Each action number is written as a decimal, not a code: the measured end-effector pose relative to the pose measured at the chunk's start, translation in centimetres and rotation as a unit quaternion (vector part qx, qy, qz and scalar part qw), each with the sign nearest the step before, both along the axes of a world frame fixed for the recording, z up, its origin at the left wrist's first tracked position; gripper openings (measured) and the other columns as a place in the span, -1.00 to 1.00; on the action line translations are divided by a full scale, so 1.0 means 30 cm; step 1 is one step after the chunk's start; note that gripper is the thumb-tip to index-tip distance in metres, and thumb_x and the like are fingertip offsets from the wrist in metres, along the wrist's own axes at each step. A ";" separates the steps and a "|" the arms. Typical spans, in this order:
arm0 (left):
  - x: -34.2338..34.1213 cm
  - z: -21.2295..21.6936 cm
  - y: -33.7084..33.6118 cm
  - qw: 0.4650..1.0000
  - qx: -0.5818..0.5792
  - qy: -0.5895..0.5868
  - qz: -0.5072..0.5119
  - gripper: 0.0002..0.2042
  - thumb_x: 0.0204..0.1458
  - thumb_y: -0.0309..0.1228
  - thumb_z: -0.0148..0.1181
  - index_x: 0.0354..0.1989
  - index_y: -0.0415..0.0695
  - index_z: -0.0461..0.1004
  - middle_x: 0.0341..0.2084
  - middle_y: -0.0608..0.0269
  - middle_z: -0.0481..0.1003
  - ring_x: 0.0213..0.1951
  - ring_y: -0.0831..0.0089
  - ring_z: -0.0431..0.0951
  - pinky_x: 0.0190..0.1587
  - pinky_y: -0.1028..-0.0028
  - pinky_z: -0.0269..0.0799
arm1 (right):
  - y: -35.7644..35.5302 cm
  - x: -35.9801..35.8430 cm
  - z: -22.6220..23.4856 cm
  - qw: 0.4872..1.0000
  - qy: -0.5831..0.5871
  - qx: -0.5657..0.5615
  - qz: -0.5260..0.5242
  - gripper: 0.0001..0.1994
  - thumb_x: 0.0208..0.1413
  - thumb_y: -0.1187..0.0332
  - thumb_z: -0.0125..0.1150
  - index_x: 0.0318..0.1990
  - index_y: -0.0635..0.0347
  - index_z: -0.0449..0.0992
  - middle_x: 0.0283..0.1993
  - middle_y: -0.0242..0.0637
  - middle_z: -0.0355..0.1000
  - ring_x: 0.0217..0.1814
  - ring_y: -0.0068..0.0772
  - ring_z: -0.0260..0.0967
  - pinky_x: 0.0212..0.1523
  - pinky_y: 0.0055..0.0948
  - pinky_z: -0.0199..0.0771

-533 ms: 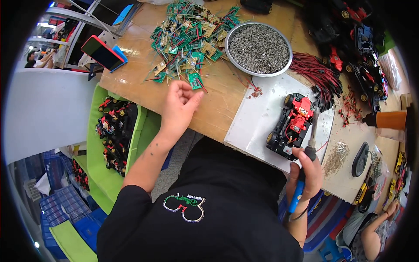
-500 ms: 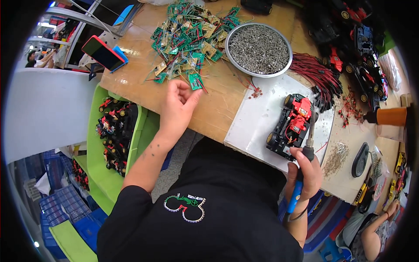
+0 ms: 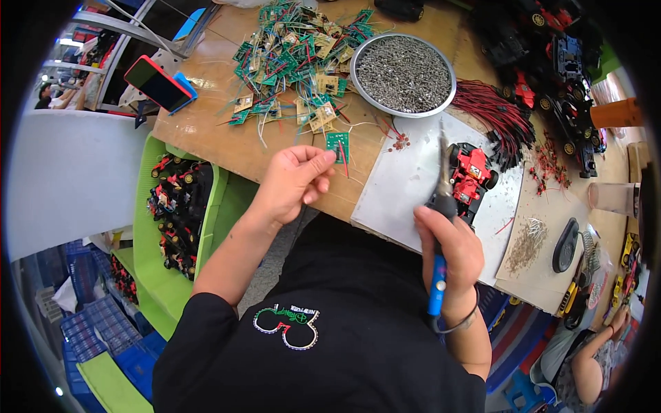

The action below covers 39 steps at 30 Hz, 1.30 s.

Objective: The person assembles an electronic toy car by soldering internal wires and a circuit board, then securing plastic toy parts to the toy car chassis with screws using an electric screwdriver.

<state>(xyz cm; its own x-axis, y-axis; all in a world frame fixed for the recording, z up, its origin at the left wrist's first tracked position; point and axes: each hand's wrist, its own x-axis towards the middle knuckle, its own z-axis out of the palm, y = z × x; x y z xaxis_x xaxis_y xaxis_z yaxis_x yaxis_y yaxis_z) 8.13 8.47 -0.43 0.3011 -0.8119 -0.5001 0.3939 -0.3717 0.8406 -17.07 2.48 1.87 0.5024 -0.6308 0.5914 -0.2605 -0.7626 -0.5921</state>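
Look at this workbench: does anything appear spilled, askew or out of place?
Mostly orderly. The green circuit boards lie in a tangled heap, and small red bits are scattered loose on the table beside the red wire bundle.

Green circuit boards, a red-and-black toy car, a blue-handled soldering iron, grey screws.

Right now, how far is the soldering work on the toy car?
Done: the red toy car lies on the white mat. In hand: the left hand pinches a green circuit board; the right hand grips the soldering iron. Left: the board pile remains.
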 end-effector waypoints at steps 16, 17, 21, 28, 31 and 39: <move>-0.119 0.048 -0.036 0.752 -0.367 -0.540 -0.090 -0.58 0.10 -0.20 0.28 0.05 -0.20 0.46 -0.16 0.20 0.57 0.03 0.12 0.46 0.04 0.22 0.35 | -0.029 0.134 -0.002 0.985 -0.040 0.169 0.001 -0.64 0.01 0.66 0.29 -0.01 0.16 0.48 -0.30 -0.21 0.49 -0.31 -0.25 0.49 -0.28 -0.40 0.49; -0.120 0.057 -0.046 0.765 -0.353 -0.521 -0.134 -0.51 0.14 -0.11 0.22 0.10 -0.22 0.43 -0.10 0.15 0.55 0.08 0.11 0.43 0.13 0.20 0.27 | -0.022 0.116 -0.004 0.976 -0.059 0.210 0.005 -0.62 -0.01 0.68 0.32 -0.02 0.19 0.48 -0.26 -0.24 0.51 -0.26 -0.35 0.52 -0.22 -0.45 0.50; -0.134 0.041 -0.061 0.733 -0.366 -0.529 -0.223 -0.43 0.12 0.01 0.17 0.14 -0.18 0.41 -0.20 0.24 0.52 -0.02 0.22 0.43 0.10 0.20 0.20 | -0.002 0.052 0.026 0.912 -0.138 0.386 0.000 -0.68 0.11 0.63 0.28 0.01 0.18 0.43 -0.28 -0.38 0.46 -0.25 -0.62 0.39 -0.19 -0.61 0.42; -0.186 0.072 -0.117 0.711 -0.404 -0.522 -0.244 -0.54 0.02 -0.22 0.32 0.07 -0.16 0.44 -0.36 0.31 0.49 -0.24 0.27 0.47 -0.03 0.21 0.25 | -0.008 -0.013 0.081 0.882 -0.193 0.429 0.009 -0.69 0.13 0.63 0.25 0.02 0.25 0.39 -0.22 -0.29 0.51 -0.25 -0.58 0.43 -0.21 -0.57 0.47; -0.233 0.086 -0.123 0.744 -0.381 -0.497 -0.232 -0.65 0.00 -0.30 0.31 -0.05 -0.15 0.49 -0.41 0.32 0.48 -0.28 0.29 0.46 -0.07 0.24 0.26 | 0.005 -0.048 0.086 0.870 -0.205 0.447 -0.028 -0.69 0.12 0.63 0.25 0.01 0.26 0.39 -0.21 -0.25 0.53 -0.25 -0.56 0.45 -0.22 -0.56 0.49; -0.321 0.083 -0.134 0.669 -0.400 -0.562 -0.278 -0.79 -0.10 -0.30 0.31 -0.32 -0.06 0.46 -0.44 0.39 0.43 -0.28 0.34 0.43 -0.10 0.26 0.22 | 0.009 -0.128 0.063 0.843 -0.289 0.454 0.022 -0.68 0.14 0.58 0.26 0.00 0.22 0.32 -0.21 -0.28 0.46 -0.23 -0.56 0.41 -0.15 -0.55 0.44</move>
